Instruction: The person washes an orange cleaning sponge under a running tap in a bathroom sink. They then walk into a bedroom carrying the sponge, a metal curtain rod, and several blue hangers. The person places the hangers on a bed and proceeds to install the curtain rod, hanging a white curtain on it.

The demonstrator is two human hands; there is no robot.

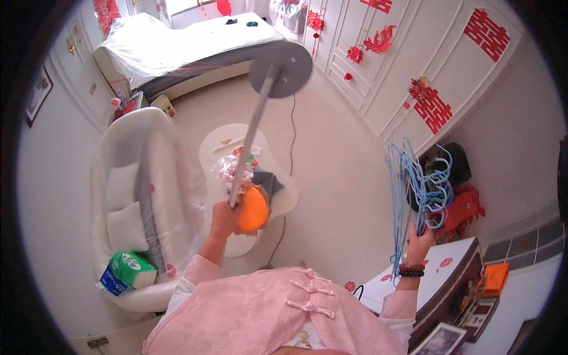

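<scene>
My left hand grips the lower end of a metal pole. A round, flat grey disc sits at the pole's far end, tilted up in front of me. My right hand is closed around a bunch of wire clothes hangers, mostly blue, with their hooks fanned to the right. Just beyond my left hand, an orange round object with a brown fringe appears over a cream, curvy-edged table. Also on that table are a dark grey cloth and a pinkish bundle in clear plastic.
A plastic-covered sofa stands left, bearing a tissue pack. A plastic-covered bed is at the back, white wardrobes at the right. A cable crosses the floor. Near my right arm is a white-topped cabinet.
</scene>
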